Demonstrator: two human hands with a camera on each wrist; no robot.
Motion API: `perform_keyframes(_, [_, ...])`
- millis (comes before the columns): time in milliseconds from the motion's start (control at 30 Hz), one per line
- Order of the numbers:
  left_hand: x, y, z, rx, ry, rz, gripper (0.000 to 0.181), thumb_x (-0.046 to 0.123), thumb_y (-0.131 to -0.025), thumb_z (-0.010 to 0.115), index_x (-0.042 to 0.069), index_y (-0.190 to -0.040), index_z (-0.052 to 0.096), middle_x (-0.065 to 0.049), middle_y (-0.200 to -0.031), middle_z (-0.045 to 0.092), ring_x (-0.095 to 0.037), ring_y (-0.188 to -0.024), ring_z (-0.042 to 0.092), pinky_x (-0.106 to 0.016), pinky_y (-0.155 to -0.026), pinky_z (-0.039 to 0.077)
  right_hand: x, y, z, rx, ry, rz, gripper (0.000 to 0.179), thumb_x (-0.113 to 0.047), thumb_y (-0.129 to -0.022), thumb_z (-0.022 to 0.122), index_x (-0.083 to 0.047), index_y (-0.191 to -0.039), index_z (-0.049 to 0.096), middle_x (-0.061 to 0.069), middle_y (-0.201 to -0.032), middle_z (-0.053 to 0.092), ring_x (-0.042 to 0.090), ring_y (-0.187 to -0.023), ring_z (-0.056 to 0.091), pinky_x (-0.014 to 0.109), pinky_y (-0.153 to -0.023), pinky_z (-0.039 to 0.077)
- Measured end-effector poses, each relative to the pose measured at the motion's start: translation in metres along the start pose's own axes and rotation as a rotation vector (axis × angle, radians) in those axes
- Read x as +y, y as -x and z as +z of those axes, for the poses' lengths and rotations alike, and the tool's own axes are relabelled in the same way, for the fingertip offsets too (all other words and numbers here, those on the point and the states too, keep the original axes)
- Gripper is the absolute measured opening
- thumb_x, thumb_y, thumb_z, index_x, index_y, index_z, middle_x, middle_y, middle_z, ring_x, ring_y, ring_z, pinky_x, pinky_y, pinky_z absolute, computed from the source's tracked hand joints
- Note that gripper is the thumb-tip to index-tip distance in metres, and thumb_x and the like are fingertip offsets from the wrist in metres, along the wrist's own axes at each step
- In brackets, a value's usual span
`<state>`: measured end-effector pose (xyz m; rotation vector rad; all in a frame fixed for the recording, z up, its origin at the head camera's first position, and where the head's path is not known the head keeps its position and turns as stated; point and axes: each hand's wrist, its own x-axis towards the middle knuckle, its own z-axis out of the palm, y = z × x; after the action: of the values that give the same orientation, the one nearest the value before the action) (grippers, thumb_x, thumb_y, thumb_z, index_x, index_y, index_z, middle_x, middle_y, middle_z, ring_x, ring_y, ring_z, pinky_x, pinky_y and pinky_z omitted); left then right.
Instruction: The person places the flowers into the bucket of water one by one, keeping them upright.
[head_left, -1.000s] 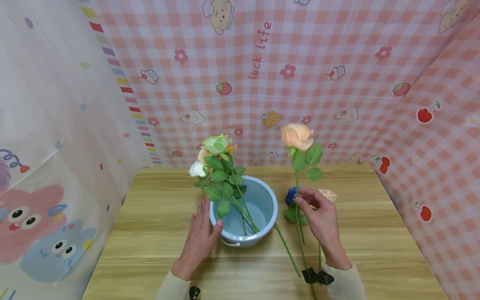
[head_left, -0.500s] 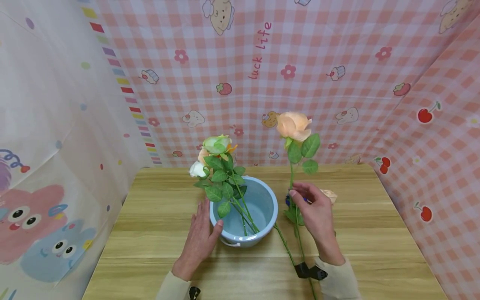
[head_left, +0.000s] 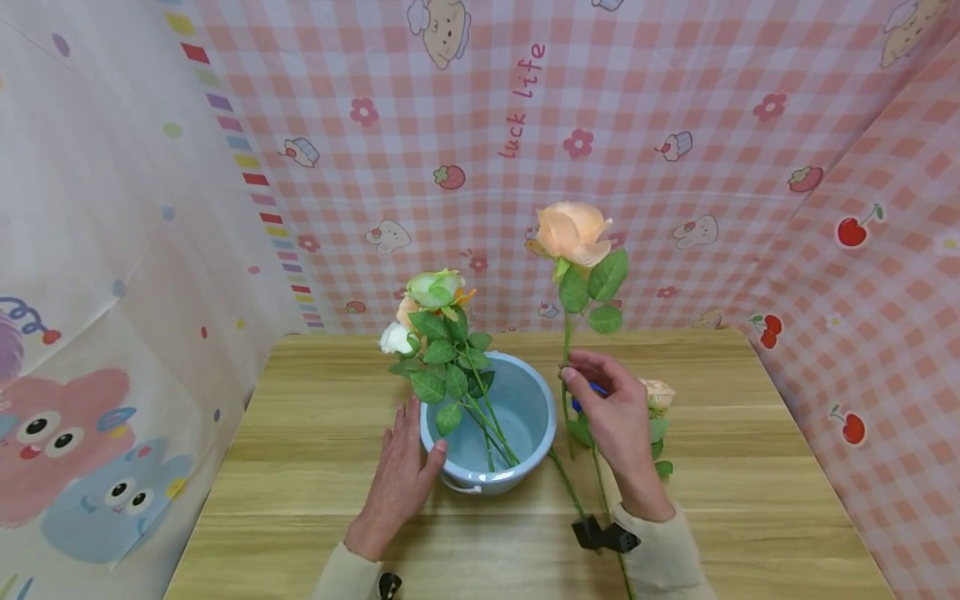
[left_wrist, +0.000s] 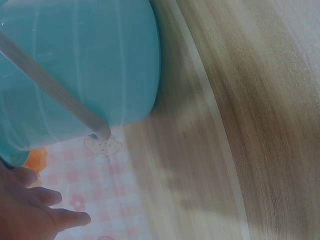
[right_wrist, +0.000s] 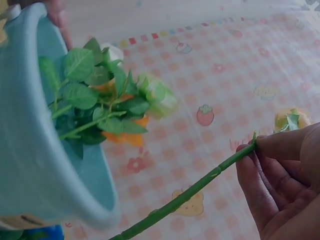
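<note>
My right hand (head_left: pixel 617 410) pinches the green stem of a peach rose (head_left: pixel 573 233), holding it upright to the right of a light blue bucket (head_left: pixel 551 417). In the right wrist view, thumb and fingertips grip that stem (right_wrist: pixel 190 192). My left hand (head_left: pixel 405 461) rests against the bucket's left side, its fingers fairly straight and the thumb at the rim. Several roses lean left inside the bucket, among them a green rose (head_left: pixel 433 288) and a white rose (head_left: pixel 395 339). The left wrist view shows the bucket's wall (left_wrist: pixel 100 60) and handle (left_wrist: pixel 55 90).
On the wooden table (head_left: pixel 300 467), right of the bucket, lie a blue rose (head_left: pixel 577 404), partly hidden by my right hand, and a pale peach rose (head_left: pixel 658 393). Bare stems (head_left: pixel 567 482) extend towards the front. A checked cloth (head_left: pixel 675 83) hangs behind the table.
My right hand has moved left and upward with the peach rose, nearer the bucket. More of the pale rose on the table shows now. The left hand has stayed still.
</note>
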<state>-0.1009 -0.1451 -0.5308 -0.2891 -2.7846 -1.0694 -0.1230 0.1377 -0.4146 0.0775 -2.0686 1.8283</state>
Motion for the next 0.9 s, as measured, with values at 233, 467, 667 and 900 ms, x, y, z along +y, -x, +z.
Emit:
perform_keyframes(233, [0.000,0.000,0.000,0.008,-0.002,0.006,0.080,0.041,-0.106,0.047,-0.005,-0.163,0.015,-0.026,-0.167,0.020,-0.048,-0.153,0.020,-0.068,-0.120,0.018,-0.012,-0.005,0.009,-0.016,-0.027,-0.027,0.023,-0.002,-0.094,0.075,0.001,-0.116,0.074,0.020,-0.104,0.075,0.011,-0.094,0.072,0.022,-0.079,0.059])
perform_keyframes(467, [0.000,0.000,0.000,0.006,-0.011,0.000,0.080,0.041,-0.106,0.047,-0.005,-0.163,0.015,-0.025,-0.167,0.020,-0.047,-0.153,0.020,-0.068,-0.120,0.019,-0.021,-0.009,0.020,-0.033,-0.073,-0.045,0.024,0.002,-0.093,0.073,0.005,-0.117,0.073,0.023,-0.106,0.074,0.011,-0.095,0.072,0.025,-0.082,0.060])
perform_keyframes(667, [0.000,0.000,0.000,0.008,-0.013,0.006,0.080,0.040,-0.106,0.047,-0.006,-0.163,0.015,-0.026,-0.167,0.020,-0.048,-0.153,0.021,-0.069,-0.119,0.019,-0.026,-0.012,0.029,-0.044,-0.128,-0.060,0.024,0.006,-0.092,0.073,0.007,-0.116,0.072,0.023,-0.108,0.074,0.008,-0.093,0.071,0.027,-0.081,0.061])
perform_keyframes(900, [-0.001,0.000,0.001,0.009,-0.013,0.005,0.079,0.040,-0.106,0.047,-0.005,-0.163,0.015,-0.026,-0.167,0.020,-0.048,-0.153,0.020,-0.069,-0.119,0.019,-0.031,-0.014,0.038,-0.066,-0.126,-0.088,0.024,0.003,-0.092,0.073,0.004,-0.117,0.073,0.020,-0.105,0.074,0.014,-0.094,0.072,0.026,-0.079,0.061])
